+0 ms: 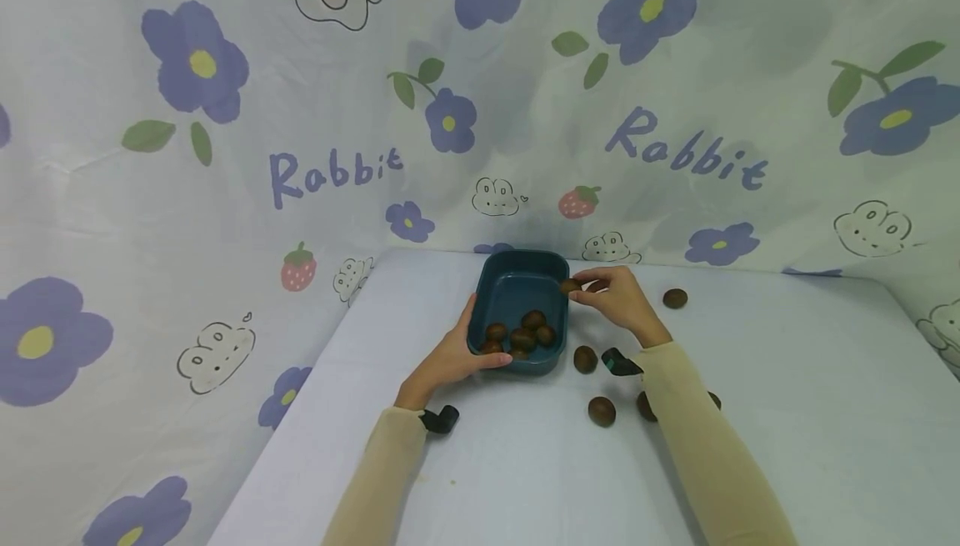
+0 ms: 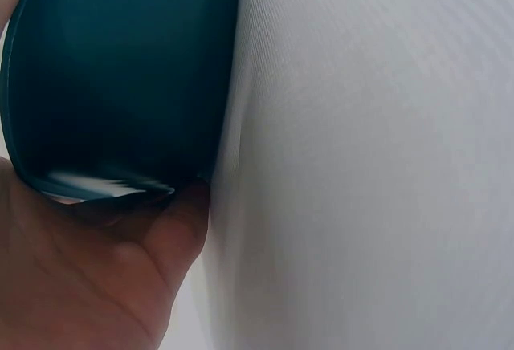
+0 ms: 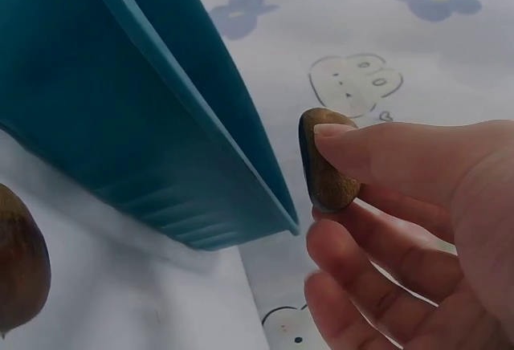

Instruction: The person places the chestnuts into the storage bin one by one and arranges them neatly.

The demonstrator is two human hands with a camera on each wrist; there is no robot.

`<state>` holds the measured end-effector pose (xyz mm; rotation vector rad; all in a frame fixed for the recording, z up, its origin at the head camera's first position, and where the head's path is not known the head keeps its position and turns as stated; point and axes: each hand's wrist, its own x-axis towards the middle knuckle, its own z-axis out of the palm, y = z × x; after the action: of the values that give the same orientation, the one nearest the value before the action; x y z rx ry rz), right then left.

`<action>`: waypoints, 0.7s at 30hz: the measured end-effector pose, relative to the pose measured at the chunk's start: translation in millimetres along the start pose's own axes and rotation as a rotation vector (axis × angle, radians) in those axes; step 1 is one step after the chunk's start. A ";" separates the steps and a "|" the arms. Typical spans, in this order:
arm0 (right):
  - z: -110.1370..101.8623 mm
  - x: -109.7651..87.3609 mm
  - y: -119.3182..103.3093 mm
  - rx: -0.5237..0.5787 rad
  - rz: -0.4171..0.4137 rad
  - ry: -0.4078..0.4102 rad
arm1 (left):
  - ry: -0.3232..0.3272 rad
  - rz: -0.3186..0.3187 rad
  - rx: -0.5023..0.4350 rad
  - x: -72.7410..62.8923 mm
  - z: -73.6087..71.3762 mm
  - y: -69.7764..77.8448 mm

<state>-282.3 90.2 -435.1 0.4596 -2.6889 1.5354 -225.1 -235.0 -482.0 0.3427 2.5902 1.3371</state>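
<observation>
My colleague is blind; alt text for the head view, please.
A person's right hand pinches a small brown object near the right rim of a teal tub, held by the left hand. More brown objects lie inside and on the white table.

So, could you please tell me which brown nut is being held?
The nut by the right side of the blue container, pinched in the right hand; the other nuts in clear view lie inside the container or on the white table.
</observation>
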 end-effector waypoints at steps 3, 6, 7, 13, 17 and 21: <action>3.4 2.8 -2.5 -0.007 0.003 0.004 | 0.005 -0.007 0.004 -0.6 -0.6 0.0; 7.5 5.7 -3.7 -0.021 -0.001 0.001 | 0.008 -0.010 0.011 -1.3 -1.1 0.7; 8.8 6.5 -3.9 -0.025 -0.006 -0.002 | 0.007 -0.011 0.012 -1.6 -1.2 1.1; 15.5 9.7 -7.4 -0.039 -0.039 -0.022 | -0.004 -0.007 0.005 -2.2 -1.0 2.4; 20.6 12.8 -8.6 -0.055 -0.055 -0.034 | 0.000 -0.002 0.007 -1.0 -0.3 1.1; 26.4 16.7 -9.5 -0.085 -0.070 -0.045 | 0.002 -0.011 0.000 -0.6 0.0 -0.3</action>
<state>-292.2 59.3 -438.2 0.5856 -2.7265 1.4040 -224.6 -235.4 -482.3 0.3273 2.5895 1.3350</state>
